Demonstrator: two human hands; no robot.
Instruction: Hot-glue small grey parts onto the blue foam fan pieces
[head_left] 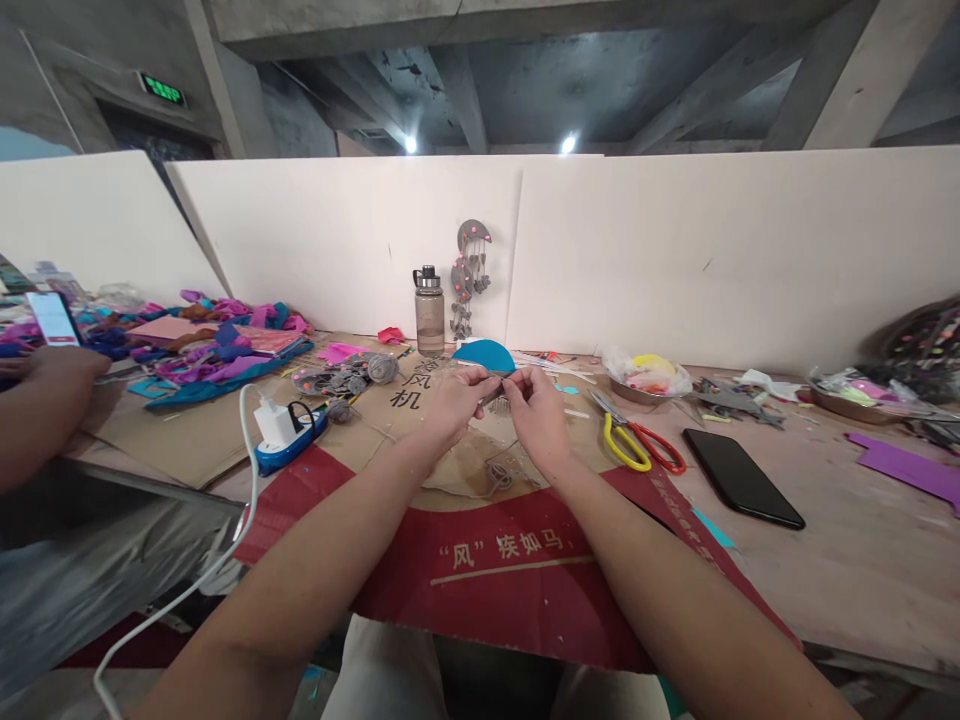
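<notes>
We pinch a small, flat, dark-grey piece (491, 392) between both hands, above the brown paper sheet with a dark-red border (510, 620) that covers our part of the pinkish worktop (862, 590). The fingers of our left hand (459, 405) are closed on it; those of our right hand (541, 410) are drawn together at its near edge and seem to grip it too, though the overlap hides the exact contact.

We judge the work to be partway along. A grey crescent ornament with pink dots and dangling pieces (474, 238) stands out against the white board (322, 240) and looks assembled. The piece in our fingers looks unfinished, the tangle of thin pale thread (499, 475) below lies loose, and a heap of grey cut pieces (341, 378) sits apart to the left. The yellow-and-red-handled scissors (628, 442) rest unheld on the right.
</notes>
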